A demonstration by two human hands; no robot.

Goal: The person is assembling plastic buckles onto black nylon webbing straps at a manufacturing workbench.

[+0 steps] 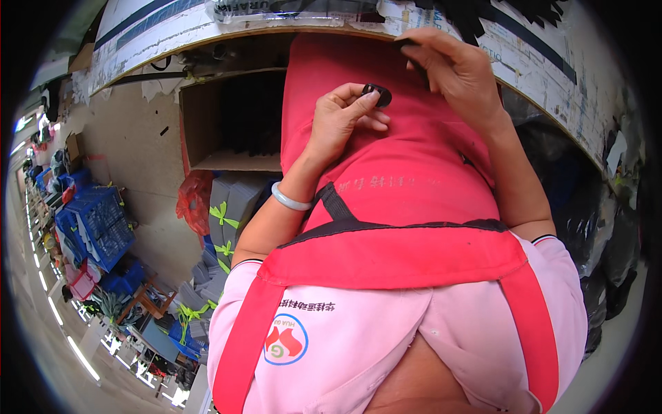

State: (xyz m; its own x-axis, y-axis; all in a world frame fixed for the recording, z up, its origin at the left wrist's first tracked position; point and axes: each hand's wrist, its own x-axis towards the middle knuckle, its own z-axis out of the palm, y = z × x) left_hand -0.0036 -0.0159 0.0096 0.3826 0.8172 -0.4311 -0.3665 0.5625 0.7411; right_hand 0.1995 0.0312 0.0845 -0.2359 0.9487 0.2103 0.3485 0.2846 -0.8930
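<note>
My left hand (345, 117) is closed over the lap, thumb and forefinger pinching a small black buckle-like piece (381, 96) with a rounded end. A little higher and to the right, by the table edge, my right hand (452, 72) has its fingers bent around a thin black strip (418, 63). Most of that strip is hidden by the fingers, so I cannot tell its full shape. The two hands are apart. Below them spreads a red apron (407, 159).
The worktable (255, 27) curves across the top, with a clear plastic bag (289, 10) and black straps (531, 34) on it. Under it stands an open cardboard box (234, 162) holding dark items. Bundled grey sheets (238, 196) and blue crates (103, 224) are at left.
</note>
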